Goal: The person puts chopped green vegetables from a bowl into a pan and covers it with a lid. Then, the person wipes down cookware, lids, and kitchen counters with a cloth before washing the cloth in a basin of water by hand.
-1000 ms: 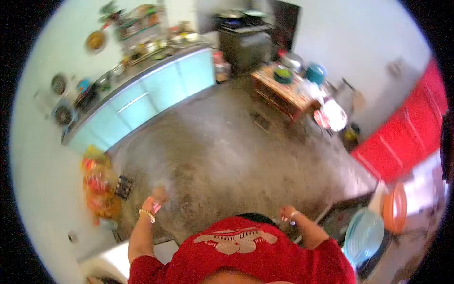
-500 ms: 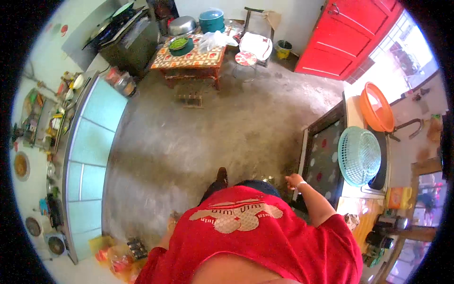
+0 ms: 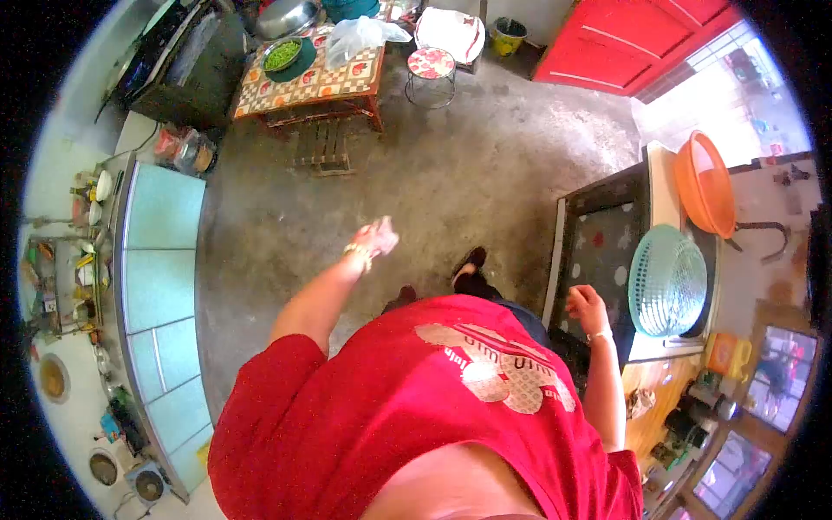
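My left hand (image 3: 378,237) is held out in front of me over the concrete floor, with a bracelet at the wrist. Motion smears its fingers, and I see no object in it. Beside the dark-fronted sink cabinet (image 3: 596,251), my right hand (image 3: 586,305) hangs with its fingers loosely curled and nothing visible in it. Closest to that hand on the cabinet top is a pale green plastic colander (image 3: 667,282). An orange basin (image 3: 709,186) leans behind the colander.
Ahead stands a low table (image 3: 312,91) with a bowl of green beans or peas (image 3: 282,56) and a plastic bag (image 3: 364,39). A small wooden stool (image 3: 326,156) sits before it. Also near are a round stool (image 3: 431,65), a bucket (image 3: 508,36), a red door (image 3: 633,43) and glass-fronted cabinets (image 3: 160,290).
My left hand has swung forward and up into clear view. My right hand has risen and shifted right. The table and stools appear nearer as I step forward.
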A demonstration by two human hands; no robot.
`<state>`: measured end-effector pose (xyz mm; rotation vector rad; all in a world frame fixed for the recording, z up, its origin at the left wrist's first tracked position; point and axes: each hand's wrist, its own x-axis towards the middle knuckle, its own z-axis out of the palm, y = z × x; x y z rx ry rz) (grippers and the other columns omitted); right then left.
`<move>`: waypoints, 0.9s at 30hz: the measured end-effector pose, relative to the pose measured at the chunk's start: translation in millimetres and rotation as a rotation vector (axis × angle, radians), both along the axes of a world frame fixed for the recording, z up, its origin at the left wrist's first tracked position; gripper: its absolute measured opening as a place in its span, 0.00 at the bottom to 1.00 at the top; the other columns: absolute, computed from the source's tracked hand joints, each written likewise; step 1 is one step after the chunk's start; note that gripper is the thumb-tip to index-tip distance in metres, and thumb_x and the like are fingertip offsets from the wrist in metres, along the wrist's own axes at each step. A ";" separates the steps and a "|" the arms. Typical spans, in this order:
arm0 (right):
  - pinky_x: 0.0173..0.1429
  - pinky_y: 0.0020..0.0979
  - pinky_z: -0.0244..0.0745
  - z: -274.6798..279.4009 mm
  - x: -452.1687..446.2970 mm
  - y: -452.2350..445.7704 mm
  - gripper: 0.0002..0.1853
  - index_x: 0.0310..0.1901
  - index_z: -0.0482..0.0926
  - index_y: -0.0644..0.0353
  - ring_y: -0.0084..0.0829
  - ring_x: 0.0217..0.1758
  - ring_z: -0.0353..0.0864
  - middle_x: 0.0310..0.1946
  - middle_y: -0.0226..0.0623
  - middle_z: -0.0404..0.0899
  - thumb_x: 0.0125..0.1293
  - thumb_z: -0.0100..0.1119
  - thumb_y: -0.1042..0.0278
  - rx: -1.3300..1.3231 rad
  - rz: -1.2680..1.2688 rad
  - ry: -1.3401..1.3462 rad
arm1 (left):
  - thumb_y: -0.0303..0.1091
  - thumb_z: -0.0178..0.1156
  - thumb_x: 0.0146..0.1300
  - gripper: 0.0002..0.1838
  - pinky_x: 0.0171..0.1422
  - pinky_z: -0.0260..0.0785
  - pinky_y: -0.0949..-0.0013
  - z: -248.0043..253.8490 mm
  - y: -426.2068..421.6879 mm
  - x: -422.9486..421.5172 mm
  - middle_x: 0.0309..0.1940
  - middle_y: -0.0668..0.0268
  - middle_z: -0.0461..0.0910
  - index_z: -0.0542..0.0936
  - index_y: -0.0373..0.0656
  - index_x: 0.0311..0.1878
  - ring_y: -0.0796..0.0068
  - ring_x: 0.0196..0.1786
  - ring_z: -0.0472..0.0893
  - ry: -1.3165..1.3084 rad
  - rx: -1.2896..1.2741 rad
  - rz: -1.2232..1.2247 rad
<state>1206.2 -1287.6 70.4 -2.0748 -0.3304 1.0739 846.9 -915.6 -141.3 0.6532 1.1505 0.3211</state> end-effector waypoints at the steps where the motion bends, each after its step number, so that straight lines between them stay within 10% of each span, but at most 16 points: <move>1: 0.30 0.23 0.69 16.6 6.2 14.4 0.10 0.42 0.73 0.63 0.21 0.27 0.73 0.29 0.32 0.76 0.64 0.52 0.65 0.009 0.015 -0.036 | 0.46 0.45 0.66 0.16 0.28 0.71 0.70 27.1 -0.6 41.8 0.34 0.63 0.79 0.72 0.45 0.45 0.71 0.30 0.79 0.018 0.002 0.017; 11: 0.39 0.23 0.70 108.1 152.9 106.2 0.14 0.49 0.73 0.61 0.20 0.34 0.74 0.36 0.30 0.76 0.64 0.51 0.64 0.213 -0.043 -0.133 | 0.42 0.44 0.67 0.17 0.52 0.70 0.59 117.0 17.0 367.9 0.52 0.63 0.73 0.67 0.46 0.56 0.66 0.50 0.76 -0.214 0.006 -0.473; 15: 0.39 0.24 0.70 94.4 217.7 120.4 0.16 0.50 0.71 0.62 0.22 0.34 0.75 0.35 0.32 0.75 0.64 0.49 0.64 0.248 -0.093 -0.260 | 0.46 0.43 0.66 0.24 0.55 0.67 0.58 238.5 9.0 500.0 0.57 0.62 0.69 0.64 0.43 0.61 0.65 0.56 0.72 -0.818 -0.140 -0.826; 17: 0.34 0.23 0.70 85.2 240.4 128.9 0.17 0.53 0.68 0.63 0.22 0.30 0.75 0.36 0.35 0.75 0.65 0.48 0.64 0.333 -0.202 -0.319 | 0.48 0.44 0.66 0.26 0.55 0.66 0.59 259.1 2.2 564.0 0.59 0.65 0.68 0.63 0.45 0.62 0.67 0.57 0.71 -0.645 -0.053 -0.991; 21: 0.30 0.22 0.70 102.1 310.4 150.3 0.17 0.54 0.67 0.64 0.23 0.26 0.75 0.34 0.36 0.75 0.66 0.47 0.66 0.686 -0.820 -0.001 | 0.50 0.44 0.66 0.25 0.53 0.67 0.63 308.2 -21.2 691.2 0.56 0.66 0.71 0.63 0.49 0.62 0.70 0.54 0.73 -0.776 -0.061 -1.206; 27: 0.23 0.23 0.69 100.2 435.8 131.2 0.10 0.40 0.72 0.64 0.24 0.18 0.74 0.26 0.36 0.76 0.62 0.52 0.66 0.727 -1.117 -0.379 | 0.47 0.41 0.68 0.19 0.27 0.65 0.78 318.4 -72.6 858.3 0.37 0.68 0.76 0.67 0.47 0.56 0.80 0.27 0.74 -0.675 0.053 -1.606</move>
